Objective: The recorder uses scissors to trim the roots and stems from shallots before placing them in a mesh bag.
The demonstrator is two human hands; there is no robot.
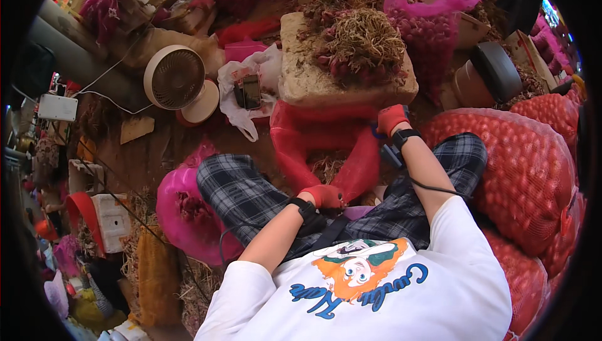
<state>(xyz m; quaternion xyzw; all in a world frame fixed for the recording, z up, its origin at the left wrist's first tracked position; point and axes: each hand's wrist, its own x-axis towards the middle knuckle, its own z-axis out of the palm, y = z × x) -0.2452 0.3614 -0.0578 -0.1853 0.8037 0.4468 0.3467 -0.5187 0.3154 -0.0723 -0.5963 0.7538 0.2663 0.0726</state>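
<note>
My left hand [323, 197], in a red fingerless glove, is closed in front of my lap at the near rim of a red mesh bag [295, 146]. What its fingers hold, if anything, is too small to tell. My right hand [392, 119], gloved alike, is curled at the bag's far right side around a tool with a blue loop handle [377, 131], which looks like scissors; its blades are hidden. Dry stems and roots [327, 166] show inside the bag. Beyond it, a bundle of shallots with dried stalks [364, 43] lies on a dirty foam block [345, 95].
Big red mesh sacks of shallots [501, 165] crowd my right side. A pink mesh bag [172, 206] sits by my left knee. Ahead left are a round fan [174, 77] and a phone [249, 92] on a white plastic bag [229, 80]. A bucket [473, 84] stands right.
</note>
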